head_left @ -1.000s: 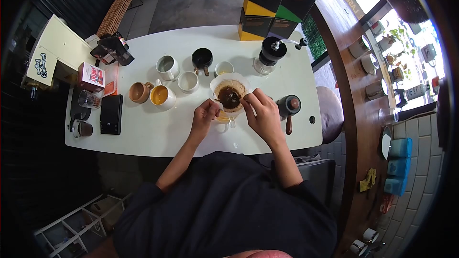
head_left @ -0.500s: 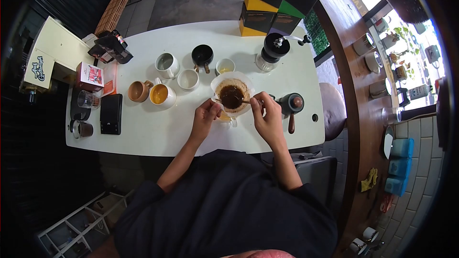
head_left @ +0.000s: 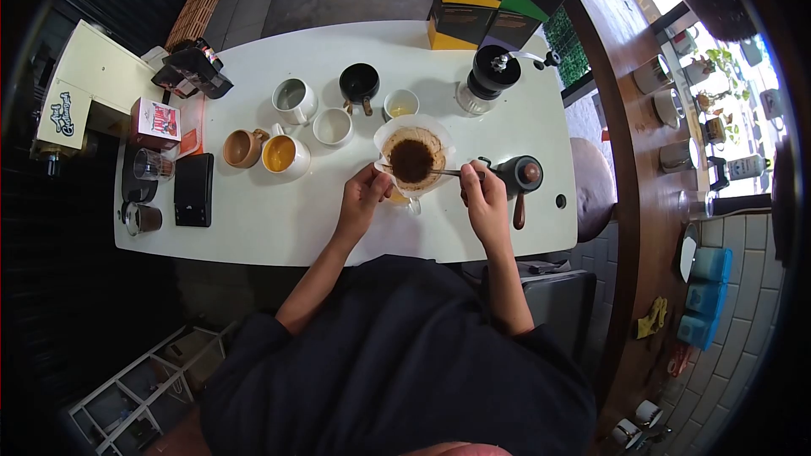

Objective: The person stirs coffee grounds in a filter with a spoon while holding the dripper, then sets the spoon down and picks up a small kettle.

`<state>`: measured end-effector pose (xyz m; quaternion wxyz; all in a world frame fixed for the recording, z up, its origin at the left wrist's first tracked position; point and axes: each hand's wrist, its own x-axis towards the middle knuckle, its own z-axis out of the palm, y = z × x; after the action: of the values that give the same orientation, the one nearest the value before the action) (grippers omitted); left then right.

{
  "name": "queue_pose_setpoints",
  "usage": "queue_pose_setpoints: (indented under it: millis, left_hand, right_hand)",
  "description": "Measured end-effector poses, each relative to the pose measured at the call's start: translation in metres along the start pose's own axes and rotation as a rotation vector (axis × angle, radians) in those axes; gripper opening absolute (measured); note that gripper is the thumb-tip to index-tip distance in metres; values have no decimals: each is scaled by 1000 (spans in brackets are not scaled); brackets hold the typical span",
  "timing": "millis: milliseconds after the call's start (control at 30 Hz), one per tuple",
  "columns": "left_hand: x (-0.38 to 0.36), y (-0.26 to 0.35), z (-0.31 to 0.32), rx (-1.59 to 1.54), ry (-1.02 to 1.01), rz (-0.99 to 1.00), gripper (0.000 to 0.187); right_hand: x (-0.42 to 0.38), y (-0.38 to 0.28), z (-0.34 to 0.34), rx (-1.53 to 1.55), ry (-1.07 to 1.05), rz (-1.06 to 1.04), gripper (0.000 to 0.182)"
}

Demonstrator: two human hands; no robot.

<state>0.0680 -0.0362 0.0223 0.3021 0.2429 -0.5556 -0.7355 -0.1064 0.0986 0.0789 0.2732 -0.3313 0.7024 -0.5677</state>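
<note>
A white paper coffee filter (head_left: 439, 139) sits in a dripper, its walls stained brown and dark wet coffee grounds (head_left: 411, 160) at the bottom. Below it, part of a glass vessel (head_left: 411, 205) with amber liquid shows. My left hand (head_left: 363, 200) is closed in a pinch at the filter's left rim; whether it also grips the dripper is hidden. My right hand (head_left: 485, 203) is closed around the handle of a spoon (head_left: 446, 172), which reaches left over the filter's right side. Just right of that hand stands a dark gooseneck kettle (head_left: 517, 177) with a wooden handle.
Several cups stand beyond the filter, including a white mug (head_left: 287, 157) with orange inside and a black cup (head_left: 360, 83). A hand grinder (head_left: 488, 80) stands back right, near stacked boxes (head_left: 473, 8). A black scale (head_left: 194, 190) lies left on the white table (head_left: 253, 232).
My right hand has drawn the spoon to the right, from the middle of the filter towards its rim. The coffee surface looks less glossy. The view has shifted slightly.
</note>
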Motion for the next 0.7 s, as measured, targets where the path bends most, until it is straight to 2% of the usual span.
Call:
queue_pose_setpoints:
  millis: [267, 700]
  left_hand:
    - [-1, -7, -2, 7, 20, 41, 33]
    - [-2, -8, -2, 12, 6, 51, 35]
  right_hand:
    - [-3, -1, -4, 194, -79, 85, 34]
    - [-5, -9, -4, 308, -91, 115, 32]
